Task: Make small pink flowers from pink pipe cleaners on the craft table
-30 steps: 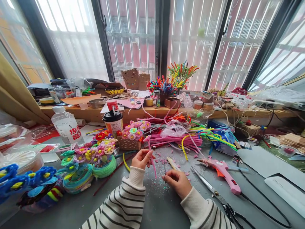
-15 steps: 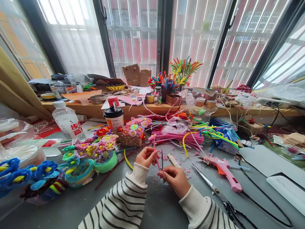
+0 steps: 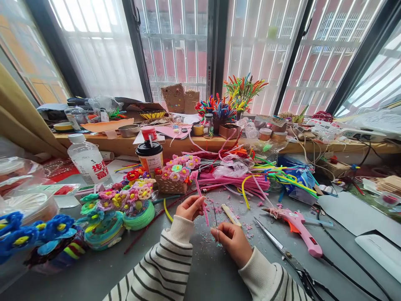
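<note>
My left hand (image 3: 190, 207) pinches a pink pipe cleaner (image 3: 205, 212) with a fluffy pink bunch at its upper end. The stem hangs tilted, its lower end free above the grey table. In my right hand (image 3: 232, 242) is a small pair of scissors (image 3: 215, 212), blades pointing up, just right of the stem and apart from it. Pink fluff scraps and a cream-coloured stick (image 3: 231, 215) lie behind my right hand. A bundle of pink pipe cleaners (image 3: 232, 183) rests farther back.
To the right lie large scissors (image 3: 282, 250) and a pink glue gun (image 3: 299, 228) with its cord. Pipe-cleaner flowers in a brown box (image 3: 169, 185) and a green pot (image 3: 139, 215) stand left, near a bottle (image 3: 89, 161) and a lidded cup (image 3: 150, 156).
My right hand with the small scissors has shifted right and slightly down, away from the pink stem. My left hand has moved slightly left, tilting the pipe cleaner's top leftward.
</note>
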A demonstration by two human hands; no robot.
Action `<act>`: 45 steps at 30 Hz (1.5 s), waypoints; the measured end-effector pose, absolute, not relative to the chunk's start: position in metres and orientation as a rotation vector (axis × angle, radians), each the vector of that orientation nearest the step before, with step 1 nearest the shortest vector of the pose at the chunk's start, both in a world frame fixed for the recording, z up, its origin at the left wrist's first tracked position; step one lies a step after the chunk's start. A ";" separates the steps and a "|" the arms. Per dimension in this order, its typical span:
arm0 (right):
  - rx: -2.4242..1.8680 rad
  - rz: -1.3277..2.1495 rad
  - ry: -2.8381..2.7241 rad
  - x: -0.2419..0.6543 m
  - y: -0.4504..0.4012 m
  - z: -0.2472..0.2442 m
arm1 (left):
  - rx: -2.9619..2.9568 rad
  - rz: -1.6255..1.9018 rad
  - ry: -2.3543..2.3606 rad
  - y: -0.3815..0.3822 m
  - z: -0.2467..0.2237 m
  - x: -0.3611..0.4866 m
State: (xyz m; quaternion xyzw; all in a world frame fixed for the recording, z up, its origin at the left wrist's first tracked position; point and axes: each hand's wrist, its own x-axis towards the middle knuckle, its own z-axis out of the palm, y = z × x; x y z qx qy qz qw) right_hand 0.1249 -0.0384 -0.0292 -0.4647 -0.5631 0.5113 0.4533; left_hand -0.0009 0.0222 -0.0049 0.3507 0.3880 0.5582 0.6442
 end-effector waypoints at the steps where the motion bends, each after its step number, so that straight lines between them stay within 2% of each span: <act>1: -1.139 1.272 -1.420 0.124 -0.040 -0.029 | 0.793 1.271 0.878 0.023 -0.005 -0.002; 8: -1.031 1.252 -1.751 0.121 -0.049 -0.027 | 0.701 1.249 0.878 0.022 0.000 -0.001; 16: -1.054 1.195 -1.875 0.121 -0.050 -0.029 | 0.661 1.225 0.859 0.021 0.004 -0.002; 26: -1.190 1.020 -1.741 0.121 -0.050 -0.030 | 0.636 1.268 0.861 0.021 0.002 -0.003; 39: -1.027 1.172 -1.839 0.124 -0.054 -0.029 | 0.603 1.253 0.866 0.024 0.001 -0.002; 45: -1.068 1.138 -1.838 0.123 -0.054 -0.031 | 0.644 1.249 0.860 0.020 0.003 -0.001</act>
